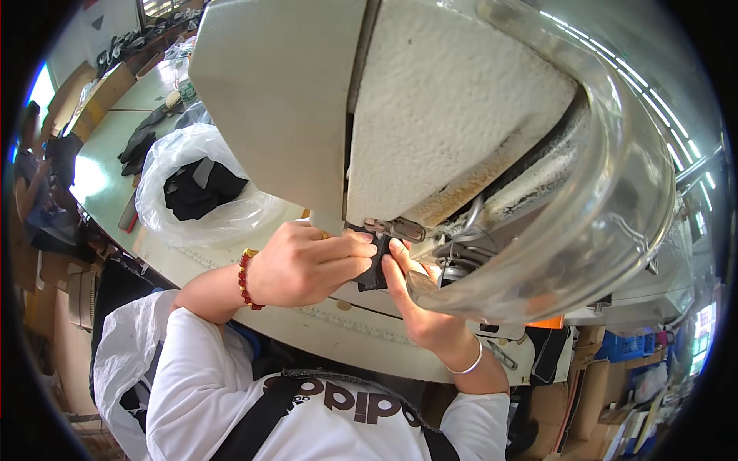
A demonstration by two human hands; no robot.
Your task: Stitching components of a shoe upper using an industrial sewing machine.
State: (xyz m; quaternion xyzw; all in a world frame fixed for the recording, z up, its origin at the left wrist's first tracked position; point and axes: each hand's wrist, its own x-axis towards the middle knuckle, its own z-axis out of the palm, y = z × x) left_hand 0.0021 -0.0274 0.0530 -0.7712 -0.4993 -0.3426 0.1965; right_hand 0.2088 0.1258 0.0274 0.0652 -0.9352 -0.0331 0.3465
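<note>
A small piece of black fabric [374, 275] lies under the presser foot area of a large off-white sewing machine [461, 107]. My left hand [304, 265] is closed, its thumb and fingertips pinching the fabric's left side. From the right, my right hand [423, 303] grips the fabric's other edge with its fingertips; part of this hand is behind a clear curved guard [615, 230]. A metal fitting [396, 228] sits just above my fingertips. The needle itself cannot be made out.
To the left on the table stands a clear plastic bag [157, 188] with black fabric pieces [204, 188] inside. Dark cloth [142, 146] lies beyond it. A ruler strip [361, 330] runs along the near table edge. Black cloth [547, 355] hangs at right, near a blue crate [624, 346].
</note>
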